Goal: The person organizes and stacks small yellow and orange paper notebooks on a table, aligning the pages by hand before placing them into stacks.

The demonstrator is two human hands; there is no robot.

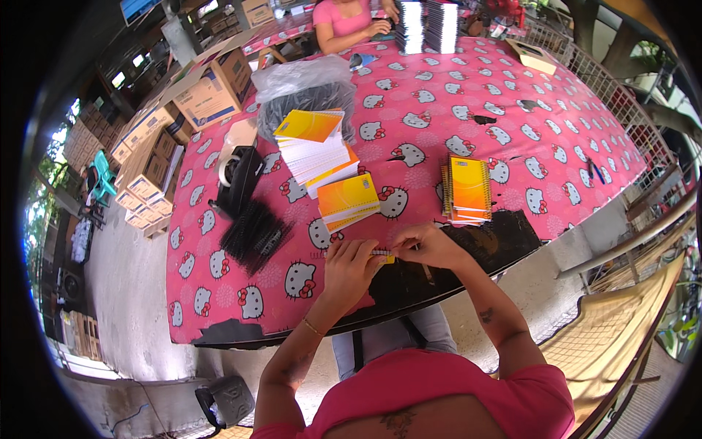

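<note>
At the table's near edge my left hand (349, 265) is closed on a small yellow notebook (389, 260), which is mostly hidden under the fingers. Its bound edge, with a row of coil loops, shows between my hands. My right hand (427, 245) pinches at the right end of that edge; whatever lies between its fingertips is too small to make out. Just beyond is a pile of orange-yellow notebooks (348, 196) with no coils visible. Off to the right sits a stack of spiral notebooks (468, 183). Loose black binding coils (254, 238) lie left of my left hand.
A black box (243, 183) with a tape roll (224, 173) stands at left, near a fanned pile of notebooks (314, 150) and a plastic bag (303, 88). Pens (596, 171) lie far right. Across the table (409, 154), a person (347, 28) works beside tall notebook stacks (441, 28).
</note>
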